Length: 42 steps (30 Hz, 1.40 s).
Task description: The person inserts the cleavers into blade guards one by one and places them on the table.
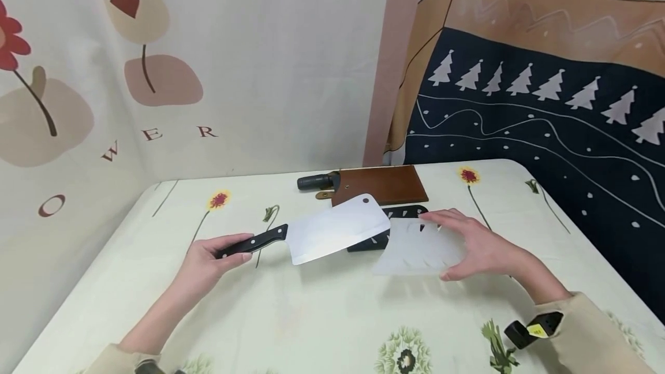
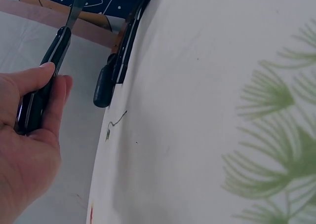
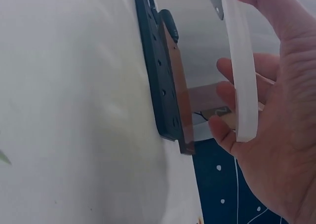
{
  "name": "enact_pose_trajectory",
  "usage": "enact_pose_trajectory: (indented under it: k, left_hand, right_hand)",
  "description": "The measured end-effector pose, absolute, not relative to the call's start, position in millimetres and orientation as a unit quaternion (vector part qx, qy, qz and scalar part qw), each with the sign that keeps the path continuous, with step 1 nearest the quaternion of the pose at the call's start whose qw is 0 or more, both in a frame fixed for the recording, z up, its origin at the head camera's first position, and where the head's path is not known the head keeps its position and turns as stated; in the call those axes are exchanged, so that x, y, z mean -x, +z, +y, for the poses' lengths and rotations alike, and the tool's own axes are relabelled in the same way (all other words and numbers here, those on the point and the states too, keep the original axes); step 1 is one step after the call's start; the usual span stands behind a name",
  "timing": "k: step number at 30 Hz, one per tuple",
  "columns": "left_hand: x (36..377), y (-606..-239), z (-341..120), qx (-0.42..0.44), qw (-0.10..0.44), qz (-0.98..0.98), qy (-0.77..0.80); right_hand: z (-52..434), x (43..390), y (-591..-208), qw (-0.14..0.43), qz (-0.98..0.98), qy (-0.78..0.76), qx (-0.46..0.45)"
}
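Over floral table (image 1: 312,316), left hand (image 1: 205,261) grips cleaver (image 1: 317,235) handle, blade twd right hand (image 1: 480,247) holding white sheath (image 1: 415,250)

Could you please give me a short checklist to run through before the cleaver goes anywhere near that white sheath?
1. Left hand grips the cleaver by its black handle: ok.
2. Right hand holds the white sheath: ok.
3. Blade clear of the right hand's fingers: ok, apart.
4. Sheath mouth facing the blade: cannot tell.
5. Black sheath and brown sheath lie close behind the blade on the table: not ok.
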<state>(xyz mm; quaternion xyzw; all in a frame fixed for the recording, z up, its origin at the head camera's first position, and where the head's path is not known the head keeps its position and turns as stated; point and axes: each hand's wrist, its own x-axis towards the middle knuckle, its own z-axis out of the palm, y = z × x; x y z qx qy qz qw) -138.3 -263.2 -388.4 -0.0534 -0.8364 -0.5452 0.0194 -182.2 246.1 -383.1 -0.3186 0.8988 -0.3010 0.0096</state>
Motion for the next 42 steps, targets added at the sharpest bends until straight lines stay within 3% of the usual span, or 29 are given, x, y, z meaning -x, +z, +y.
enact_pose_trajectory:
  k: [7,22,42]
  left_hand:
    - [137,-389,-264,0.09,-0.014,-0.825,-0.558]
    - [141,-388,-263,0.169,-0.125,-0.772,-0.599]
    - [143,-390,-276,0.286,-0.213,-0.73,-0.583]
  right_hand:
    - [245,185,-384,0.01,0.901,-0.3,0.314]
    - [258,183,-379,-0.047,0.905,-0.263,0.331]
    - [270,169,-376,-0.002,0.905,-0.281,0.32]
